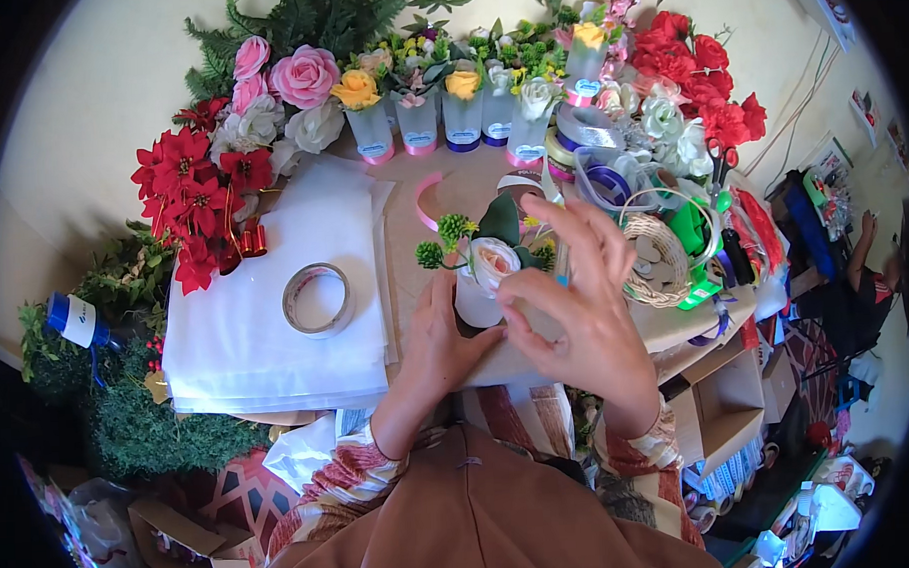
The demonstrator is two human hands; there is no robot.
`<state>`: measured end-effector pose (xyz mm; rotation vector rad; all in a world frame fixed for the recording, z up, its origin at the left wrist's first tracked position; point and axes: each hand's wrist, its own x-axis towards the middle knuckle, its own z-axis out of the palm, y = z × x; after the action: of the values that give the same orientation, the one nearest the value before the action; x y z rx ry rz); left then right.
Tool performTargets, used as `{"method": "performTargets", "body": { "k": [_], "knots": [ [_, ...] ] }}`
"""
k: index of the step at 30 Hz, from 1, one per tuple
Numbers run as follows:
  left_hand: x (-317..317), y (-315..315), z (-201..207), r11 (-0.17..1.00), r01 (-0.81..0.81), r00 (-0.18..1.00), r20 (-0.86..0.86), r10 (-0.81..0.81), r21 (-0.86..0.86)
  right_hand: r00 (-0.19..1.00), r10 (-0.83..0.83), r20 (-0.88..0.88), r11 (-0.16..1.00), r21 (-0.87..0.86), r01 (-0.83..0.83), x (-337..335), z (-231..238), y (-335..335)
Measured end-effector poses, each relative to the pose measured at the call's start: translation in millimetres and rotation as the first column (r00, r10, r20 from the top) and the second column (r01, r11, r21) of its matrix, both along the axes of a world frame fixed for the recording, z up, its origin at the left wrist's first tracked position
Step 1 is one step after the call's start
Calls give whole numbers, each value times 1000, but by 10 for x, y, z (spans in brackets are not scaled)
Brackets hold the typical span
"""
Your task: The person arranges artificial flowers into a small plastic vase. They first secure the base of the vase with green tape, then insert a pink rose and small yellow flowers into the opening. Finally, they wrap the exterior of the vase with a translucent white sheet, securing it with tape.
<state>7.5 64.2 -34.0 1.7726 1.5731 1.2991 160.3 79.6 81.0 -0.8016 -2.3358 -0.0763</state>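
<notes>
Left hand [440, 333] clasps a cup [475, 307] — right hand [588, 324] curls at the pale rose [493, 264] — gripping or not, I can't tell

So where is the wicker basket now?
In the head view, the wicker basket sits on the right of the table, between the right hand and a bright green object.

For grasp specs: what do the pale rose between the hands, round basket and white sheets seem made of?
Pale rose: probably matte fabric, from its soft layered petals.
Round basket: likely wicker or cane, dull, visibly woven.
White sheets: plastic or paper, unclear; smooth, soft sheen.
</notes>
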Motion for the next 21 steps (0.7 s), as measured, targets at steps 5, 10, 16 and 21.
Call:
{"method": "performTargets", "body": {
  "k": [5, 10, 16, 21],
  "knots": [
    [9, 2, -5, 998, -15, 1000, -17, 16, 53, 980, -194, 51, 976, 112, 188, -47, -107, -113],
    [28, -9, 22, 990, -50, 998, -29, 55, 135, 973, -222, 59, 969, 120, 214, -95, -145, -115],
    [25, -16, 29, 992, -45, 997, -60, 53, 121, 988, -152, 28, 988, 44, 150, -125, -115, -72],
    [37, -15, 61, 994, -12, 1000, -1, 12, 107, 993, -114, -37, 994, 0, 114, -132, -166, -57]
  ]
}}
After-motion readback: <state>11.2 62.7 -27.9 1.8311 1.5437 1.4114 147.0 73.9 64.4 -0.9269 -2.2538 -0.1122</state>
